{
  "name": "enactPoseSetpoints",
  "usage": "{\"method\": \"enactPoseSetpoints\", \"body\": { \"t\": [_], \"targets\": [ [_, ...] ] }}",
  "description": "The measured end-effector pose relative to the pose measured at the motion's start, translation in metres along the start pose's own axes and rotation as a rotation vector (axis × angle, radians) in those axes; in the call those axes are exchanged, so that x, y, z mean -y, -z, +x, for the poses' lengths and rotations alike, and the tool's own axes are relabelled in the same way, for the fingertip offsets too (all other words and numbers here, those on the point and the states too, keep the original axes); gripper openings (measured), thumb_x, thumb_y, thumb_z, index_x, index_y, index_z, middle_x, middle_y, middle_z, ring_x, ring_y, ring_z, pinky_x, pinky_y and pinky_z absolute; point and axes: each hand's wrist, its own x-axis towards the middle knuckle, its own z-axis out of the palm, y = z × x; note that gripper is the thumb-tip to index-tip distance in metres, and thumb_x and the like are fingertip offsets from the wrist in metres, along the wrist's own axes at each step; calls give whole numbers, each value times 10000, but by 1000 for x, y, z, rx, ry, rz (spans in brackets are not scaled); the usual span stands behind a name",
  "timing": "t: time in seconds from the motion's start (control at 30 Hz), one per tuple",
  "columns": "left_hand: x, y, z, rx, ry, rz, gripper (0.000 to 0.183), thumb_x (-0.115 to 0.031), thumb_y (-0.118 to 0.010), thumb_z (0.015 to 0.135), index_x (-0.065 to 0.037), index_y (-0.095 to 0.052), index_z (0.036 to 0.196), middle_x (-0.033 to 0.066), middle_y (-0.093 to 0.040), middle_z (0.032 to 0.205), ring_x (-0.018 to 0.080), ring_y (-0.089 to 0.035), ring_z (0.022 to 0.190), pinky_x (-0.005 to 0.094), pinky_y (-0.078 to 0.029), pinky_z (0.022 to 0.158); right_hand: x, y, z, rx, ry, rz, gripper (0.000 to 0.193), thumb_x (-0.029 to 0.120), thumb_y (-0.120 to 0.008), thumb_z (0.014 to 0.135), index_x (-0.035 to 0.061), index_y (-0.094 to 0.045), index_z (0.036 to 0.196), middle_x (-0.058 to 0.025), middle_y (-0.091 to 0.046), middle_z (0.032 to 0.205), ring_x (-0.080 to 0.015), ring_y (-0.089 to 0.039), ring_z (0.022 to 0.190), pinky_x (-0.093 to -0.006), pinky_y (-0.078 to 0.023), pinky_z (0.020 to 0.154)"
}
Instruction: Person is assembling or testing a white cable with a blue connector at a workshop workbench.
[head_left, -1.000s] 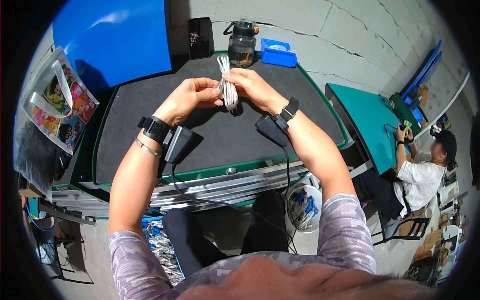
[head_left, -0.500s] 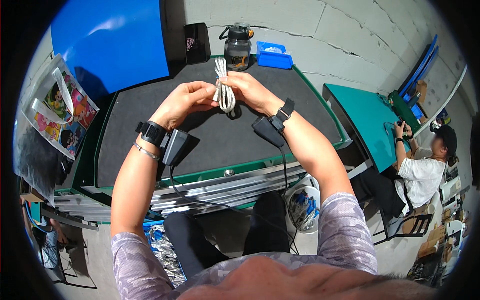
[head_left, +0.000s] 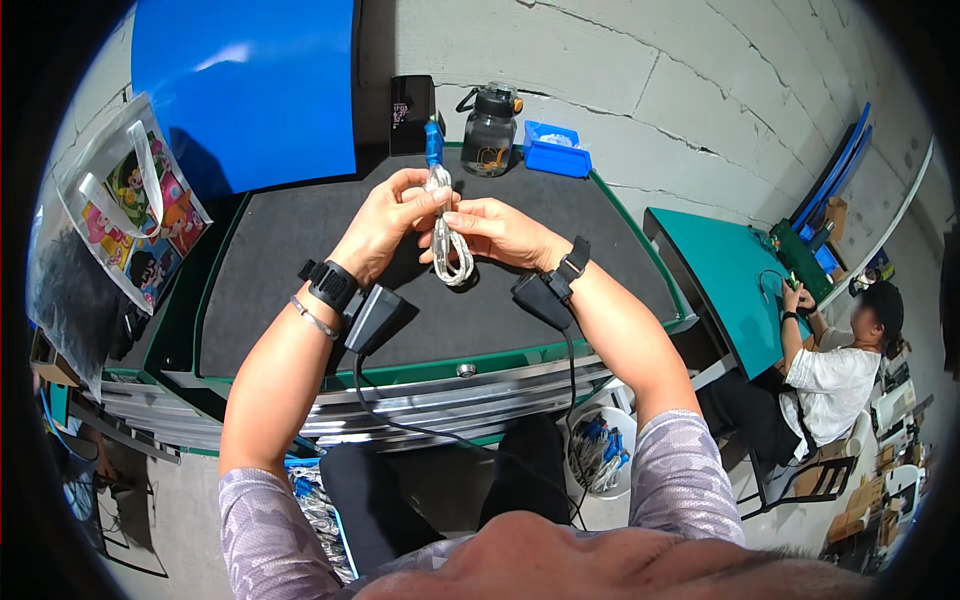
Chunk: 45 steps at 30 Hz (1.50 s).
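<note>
A coiled light-grey cable (head_left: 456, 262) is held above the dark mat (head_left: 330, 250), its loops hanging toward me. A blue plug (head_left: 434, 145) sticks up from its far end. My left hand (head_left: 388, 222) is closed on the upper part of the bundle, thumb and fingers pinching it just below the plug. From the other side, my right hand (head_left: 510, 236) grips the middle of the coil between thumb and fingers; some fingertips are hidden behind it. Each wrist wears a black strap with a wired black box.
Along the back stand a black device with a lit screen (head_left: 412, 115), a bottle (head_left: 490, 130) and a blue bin (head_left: 557, 150). A patterned bag (head_left: 140, 210) is on the left. Cables fill a white bucket (head_left: 622, 480) below and a blue-edged container (head_left: 345, 560). A co-worker (head_left: 835, 365) sits right.
Its blue plug now shows plainly at the far end of the bundle. My left hand has shifted up onto the cable, and both hands sit slightly lower in the picture.
</note>
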Motion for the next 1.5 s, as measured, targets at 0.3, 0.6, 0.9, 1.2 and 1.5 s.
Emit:
{"method": "enactPoseSetpoints", "body": {
  "t": [0.3, 0.6, 0.9, 1.2, 1.5],
  "targets": [
    [-10, -9, -1, 16, -135, -55, 432, -221, -600, 971, -28, -464, 1332, 58, -599, 1008, 120, -622, 838, 243, -512, 746, 5, 22, 1, -305, 197, 55, 535, 533, -494, 969, 59, -577, 1203, -91, -613, 1147, -184, -579, 1075, -321, -458, 913],
    [-8, -8, -4, 127, 98, -88, 349, -295, -510, 1011, -45, -511, 1254, 51, -613, 912, 113, -613, 660, 227, -518, 584, 10, 29, -2, -433, 393, 154, 426, 409, -494, 1006, 49, -548, 1228, -54, -622, 1114, -139, -612, 914, -281, -484, 802],
    [-17, -20, -15, 406, 233, 83, 369, -364, -504, 1007, -76, -489, 1237, 37, -580, 721, 126, -612, 562, 219, -483, 520, 8, 25, 1, -370, 335, 80, 454, 477, -502, 984, 60, -602, 1131, -1, -613, 895, -98, -582, 824, -269, -484, 763],
    [4, -14, -5, 279, 295, 98, 282, -345, -562, 985, -96, -471, 1081, 2, -502, 747, 101, -555, 550, 217, -457, 503, 8, 24, 1, -577, 282, -83, 321, 425, -538, 985, 119, -615, 1045, 11, -639, 991, -72, -573, 924, -248, -430, 795],
    [4, -13, -4, 244, 388, 14, 338, -387, -565, 981, -92, -481, 1122, -15, -461, 762, 56, -457, 569, 215, -428, 510, 1, 41, -2, -561, 72, 48, 277, 396, -504, 1004, 139, -591, 1061, -24, -659, 1099, -107, -589, 999, -298, -439, 863]
  ]
}}
